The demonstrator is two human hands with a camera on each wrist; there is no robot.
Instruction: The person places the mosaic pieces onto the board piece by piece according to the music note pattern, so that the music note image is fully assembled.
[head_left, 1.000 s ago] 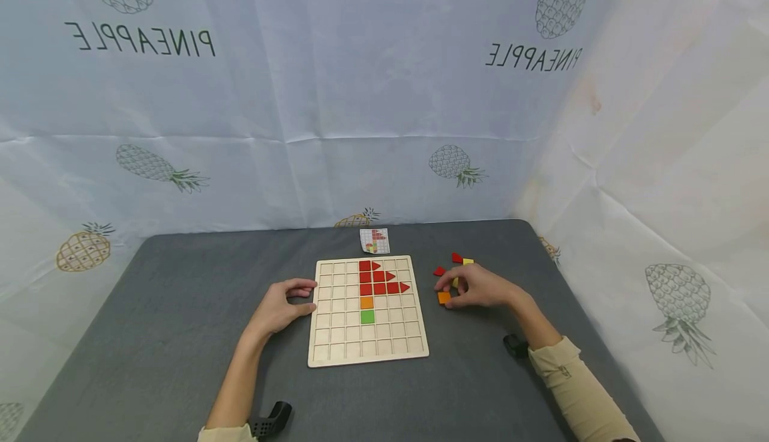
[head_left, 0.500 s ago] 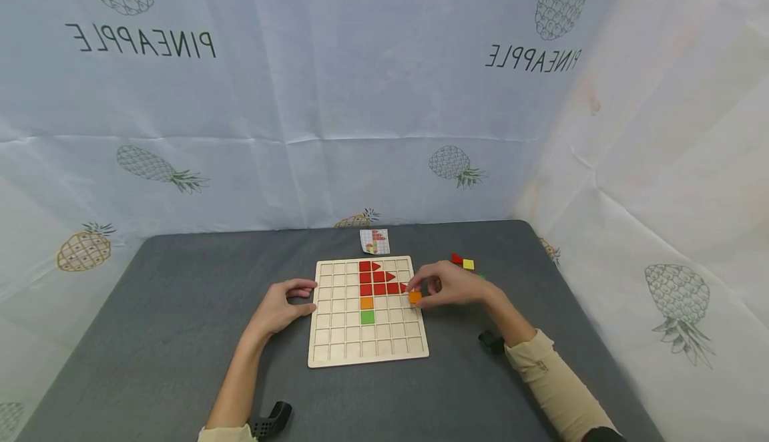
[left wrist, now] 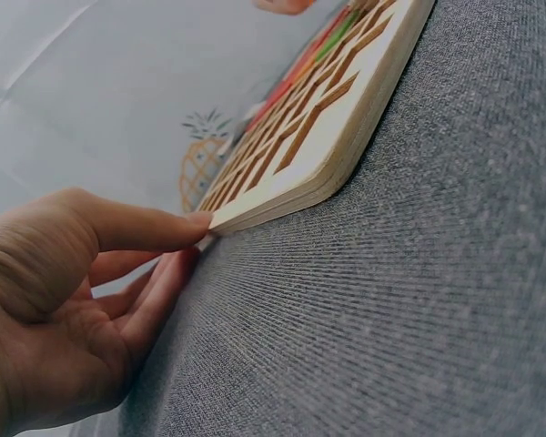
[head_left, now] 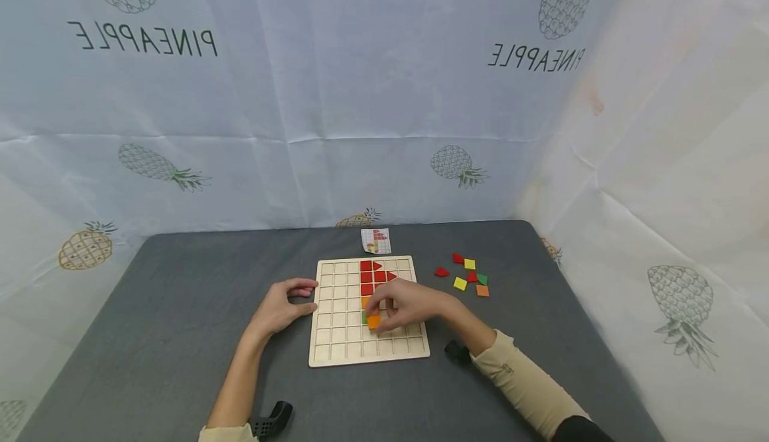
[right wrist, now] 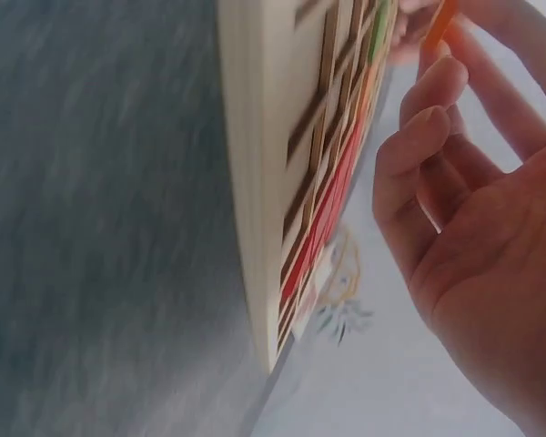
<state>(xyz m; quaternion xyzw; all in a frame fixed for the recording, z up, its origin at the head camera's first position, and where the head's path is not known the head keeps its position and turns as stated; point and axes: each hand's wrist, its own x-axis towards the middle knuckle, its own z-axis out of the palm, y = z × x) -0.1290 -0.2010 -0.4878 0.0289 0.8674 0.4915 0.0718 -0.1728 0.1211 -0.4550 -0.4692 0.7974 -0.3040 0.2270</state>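
A wooden grid board lies on the grey table, with red square and pointed tiles, an orange tile and a mostly covered green tile in its cells. My right hand pinches an orange square tile between thumb and fingertips, over the board's middle. The right wrist view shows that tile edge-on, held above the board surface. My left hand rests by the board's left edge, thumb and fingertips spread along it and touching. In the left wrist view the thumb lies against the board's edge.
Several loose red, yellow, green and orange tiles, including a yellow tile and an orange-brown tile, lie right of the board. Behind it is a small pattern card. A pineapple-print cloth hangs behind the table.
My right hand has carried the orange tile left from the loose pieces to above the middle of the board, uncovering those pieces. My left hand has stayed at the left edge.
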